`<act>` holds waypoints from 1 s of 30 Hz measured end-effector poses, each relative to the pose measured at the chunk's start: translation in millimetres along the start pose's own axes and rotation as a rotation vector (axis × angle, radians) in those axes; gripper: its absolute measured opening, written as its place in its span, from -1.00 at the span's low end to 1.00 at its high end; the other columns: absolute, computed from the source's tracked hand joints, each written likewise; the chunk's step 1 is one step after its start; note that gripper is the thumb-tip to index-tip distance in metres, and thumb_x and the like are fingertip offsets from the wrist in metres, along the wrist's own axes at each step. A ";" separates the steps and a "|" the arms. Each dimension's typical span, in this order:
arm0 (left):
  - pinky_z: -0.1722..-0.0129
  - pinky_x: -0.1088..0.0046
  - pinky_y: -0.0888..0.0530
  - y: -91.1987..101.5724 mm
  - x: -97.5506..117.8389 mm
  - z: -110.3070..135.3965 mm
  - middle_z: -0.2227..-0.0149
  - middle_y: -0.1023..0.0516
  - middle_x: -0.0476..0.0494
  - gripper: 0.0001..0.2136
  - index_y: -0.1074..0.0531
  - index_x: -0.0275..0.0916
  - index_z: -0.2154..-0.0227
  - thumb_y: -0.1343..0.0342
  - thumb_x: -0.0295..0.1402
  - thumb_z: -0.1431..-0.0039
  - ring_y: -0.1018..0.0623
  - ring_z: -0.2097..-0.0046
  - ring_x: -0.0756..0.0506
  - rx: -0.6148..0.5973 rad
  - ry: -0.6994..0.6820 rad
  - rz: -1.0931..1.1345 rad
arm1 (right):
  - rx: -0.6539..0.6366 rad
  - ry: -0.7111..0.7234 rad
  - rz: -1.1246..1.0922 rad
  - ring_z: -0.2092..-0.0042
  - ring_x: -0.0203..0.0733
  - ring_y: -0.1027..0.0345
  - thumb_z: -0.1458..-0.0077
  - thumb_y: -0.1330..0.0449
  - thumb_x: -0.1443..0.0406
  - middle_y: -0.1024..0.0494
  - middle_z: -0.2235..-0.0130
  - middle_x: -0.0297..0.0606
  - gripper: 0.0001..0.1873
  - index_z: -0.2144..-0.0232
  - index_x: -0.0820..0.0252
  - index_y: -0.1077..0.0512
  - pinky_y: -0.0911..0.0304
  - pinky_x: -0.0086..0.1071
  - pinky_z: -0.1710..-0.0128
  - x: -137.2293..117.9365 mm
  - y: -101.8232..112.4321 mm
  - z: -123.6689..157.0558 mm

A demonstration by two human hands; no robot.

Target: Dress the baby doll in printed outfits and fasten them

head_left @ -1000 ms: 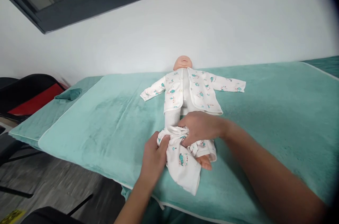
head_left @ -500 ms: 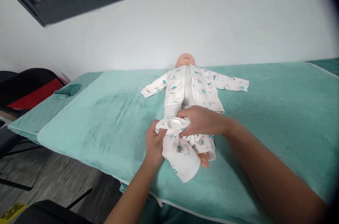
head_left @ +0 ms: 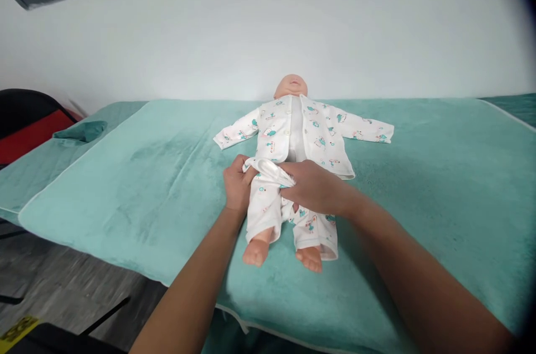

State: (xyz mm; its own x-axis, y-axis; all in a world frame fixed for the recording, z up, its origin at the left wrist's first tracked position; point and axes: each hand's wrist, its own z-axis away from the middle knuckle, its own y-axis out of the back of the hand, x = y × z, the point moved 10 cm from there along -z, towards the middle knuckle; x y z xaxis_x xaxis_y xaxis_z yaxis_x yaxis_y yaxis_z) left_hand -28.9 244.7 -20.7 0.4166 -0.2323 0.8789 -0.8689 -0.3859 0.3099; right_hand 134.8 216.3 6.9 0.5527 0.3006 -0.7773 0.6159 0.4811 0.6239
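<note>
Lying on its back on the green towel, one baby doll has its head toward the wall and two bare feet toward the person. At its waist, the left hand and right hand each pinch the top of the one pair of pants.

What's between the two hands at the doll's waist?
Head view: the bunched waistband of the printed trousers, gripped by left hand and right hand.
</note>
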 end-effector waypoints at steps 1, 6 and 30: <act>0.42 0.52 -0.22 0.2 -0.6 0.5 0.58 -0.35 0.07 -0.80 -0.35 -0.23 0.56 -0.18 -0.25 -0.04 -0.28 0.45 0.01 0.002 0.002 0.009 | 0.004 -0.025 -0.030 0.48 -0.27 -0.41 0.04 -0.06 0.39 -0.52 0.45 -0.40 -0.83 0.35 0.12 -0.38 -0.15 -0.42 0.48 1.8 -0.5 -0.7; 0.41 0.54 -0.25 -1.2 -2.6 2.5 0.54 -0.36 0.07 -0.84 -0.37 -0.23 0.52 -0.19 -0.28 -0.03 -0.31 0.42 0.01 -0.058 0.058 0.091 | 0.031 -0.036 -0.074 0.49 -0.26 -0.44 0.03 -0.08 0.39 -0.52 0.41 -0.38 -0.84 0.33 0.13 -0.37 -0.21 -0.42 0.51 1.7 0.5 -0.7; 0.12 0.29 -0.37 -45.9 87.0 -2.1 0.04 -0.39 -0.24 -0.70 -0.40 -0.20 0.10 -0.22 -0.28 -0.11 -0.46 0.03 -0.26 -0.375 -0.220 -0.729 | 0.622 -0.077 0.599 0.20 -0.05 -0.39 -0.36 0.10 0.21 -0.49 0.16 -0.05 -0.73 0.18 0.21 -0.34 -0.02 -0.30 0.33 18.9 71.6 15.5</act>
State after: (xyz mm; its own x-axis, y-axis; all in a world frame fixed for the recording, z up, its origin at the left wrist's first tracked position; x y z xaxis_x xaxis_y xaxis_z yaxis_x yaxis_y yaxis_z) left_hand 46.7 244.1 42.2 0.9155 -0.2233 0.3347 -0.3782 -0.1941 0.9051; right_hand 198.1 243.6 38.1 0.9048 0.2922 -0.3096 0.3914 -0.2851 0.8749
